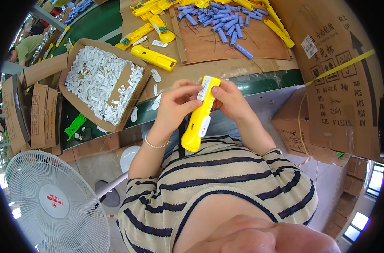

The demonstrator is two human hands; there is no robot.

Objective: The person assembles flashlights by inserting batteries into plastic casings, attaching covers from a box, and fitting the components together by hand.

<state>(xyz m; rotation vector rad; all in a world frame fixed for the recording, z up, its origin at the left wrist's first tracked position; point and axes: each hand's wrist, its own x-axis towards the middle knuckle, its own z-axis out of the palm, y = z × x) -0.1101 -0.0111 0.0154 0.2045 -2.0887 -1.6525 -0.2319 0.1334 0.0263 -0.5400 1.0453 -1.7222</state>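
Note:
A yellow plastic flashlight casing (203, 110) is tilted in front of my chest, its wider end low and toward me. On its upper part sits a white strip (205, 87), and another white piece lies along its lower side. My right hand (232, 100) is closed around the upper end, thumb on its edge. The fingers and thumb of my left hand (179, 101) pinch at the white strip and the casing's left side. Beyond my hands a similar yellow casing (154, 58) lies on the bench, with small white pieces (156, 76) nearby.
An open cardboard box (137, 86) of white parts stands at the left, with a green tool (75, 125) beside it. Blue battery cells (225, 21) with wires lie on a board at the back. Large cartons (339, 84) stand right; a fan (55, 202) is lower left.

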